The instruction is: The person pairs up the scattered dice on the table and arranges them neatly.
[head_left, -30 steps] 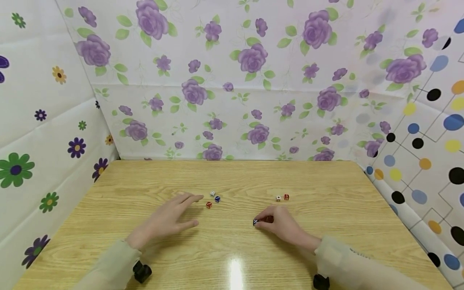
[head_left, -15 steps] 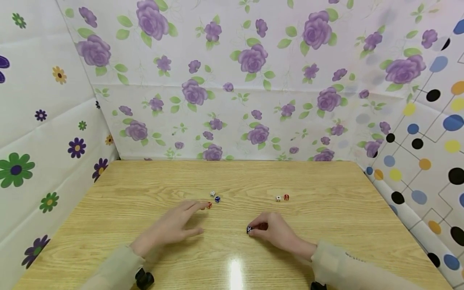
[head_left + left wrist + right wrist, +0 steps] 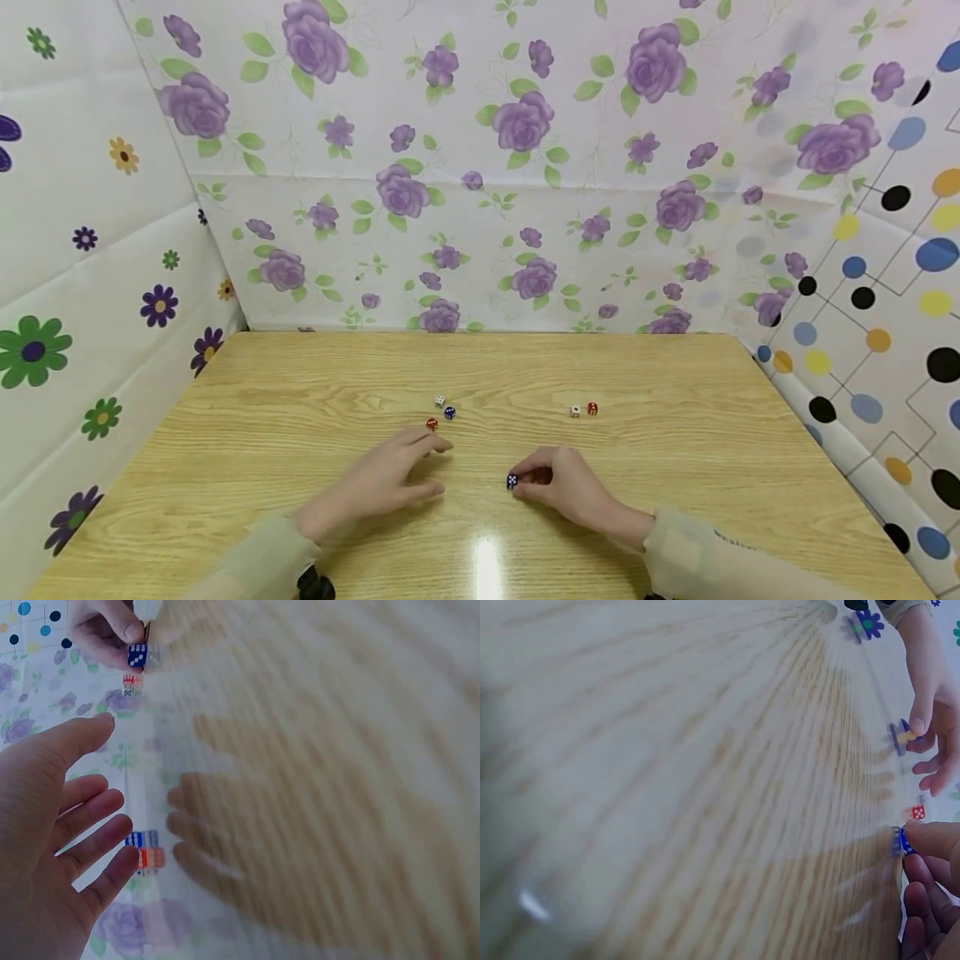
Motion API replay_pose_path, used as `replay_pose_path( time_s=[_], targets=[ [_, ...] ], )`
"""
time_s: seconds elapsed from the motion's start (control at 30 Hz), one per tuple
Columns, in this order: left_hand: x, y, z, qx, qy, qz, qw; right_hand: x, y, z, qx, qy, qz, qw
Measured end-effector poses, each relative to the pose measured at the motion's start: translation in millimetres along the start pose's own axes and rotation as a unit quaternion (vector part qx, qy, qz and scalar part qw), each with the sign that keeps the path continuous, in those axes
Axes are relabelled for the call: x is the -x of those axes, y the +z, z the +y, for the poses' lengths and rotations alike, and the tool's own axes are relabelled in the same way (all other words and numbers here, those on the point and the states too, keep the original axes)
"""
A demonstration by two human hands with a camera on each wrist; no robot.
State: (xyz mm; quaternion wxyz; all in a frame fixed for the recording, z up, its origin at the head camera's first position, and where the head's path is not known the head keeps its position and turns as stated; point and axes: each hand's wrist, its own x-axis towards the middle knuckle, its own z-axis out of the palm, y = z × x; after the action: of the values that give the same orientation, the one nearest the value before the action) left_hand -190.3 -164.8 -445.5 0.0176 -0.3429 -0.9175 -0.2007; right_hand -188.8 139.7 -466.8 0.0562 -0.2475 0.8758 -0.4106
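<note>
My right hand [image 3: 573, 492] pinches a blue die [image 3: 512, 482] with white pips between thumb and fingertips, low at the tabletop; whether the die touches the wood I cannot tell. The same blue die [image 3: 136, 655] shows in the left wrist view. My left hand [image 3: 378, 483] hovers over the wood to its left, fingers spread, holding nothing. Just beyond its fingertips lies a red die [image 3: 432, 424], with another blue die [image 3: 450, 412] and a white die [image 3: 439, 402] close behind. Farther right, a white die [image 3: 575, 412] sits beside a red die [image 3: 592, 408].
The wooden table [image 3: 675, 367] ends at a back wall covered in purple-rose cloth [image 3: 480, 208]. Patterned cloths also hang on the left and right sides. A bright reflection falls on the table's front middle.
My right hand has brought the pinched blue die left and toward me. My left hand has shifted right and nearer, away from the group of dice behind it. The loose dice stay put.
</note>
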Motion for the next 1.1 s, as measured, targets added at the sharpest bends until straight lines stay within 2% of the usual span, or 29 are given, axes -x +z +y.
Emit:
replay_pose_path(
  time_s=[0.23,0.43,0.63,0.77,1.1],
  targets=[
    [-8.2,11.5,15.0,0.049,-0.016,-0.010,0.9986,-0.8,2,2,0.005,-0.003,0.007,1.0000],
    [-18.3,23.4,25.8,0.106,-0.007,-0.006,0.9944,-1.0,3,5,0.006,0.000,0.015,0.9999],
    [-29.5,36.2,35.6,0.172,-0.004,0.007,0.9851,-1.9,5,4,0.000,0.003,0.015,0.9999],
    [-36.2,44.8,40.8,0.209,-0.012,0.022,0.9776,-2.8,6,4,0.002,0.000,0.014,0.9999],
    [-45.5,54.4,47.1,0.243,-0.051,0.044,0.9678,-2.6,5,0,0.003,-0.002,0.012,0.9999]
  ],
)
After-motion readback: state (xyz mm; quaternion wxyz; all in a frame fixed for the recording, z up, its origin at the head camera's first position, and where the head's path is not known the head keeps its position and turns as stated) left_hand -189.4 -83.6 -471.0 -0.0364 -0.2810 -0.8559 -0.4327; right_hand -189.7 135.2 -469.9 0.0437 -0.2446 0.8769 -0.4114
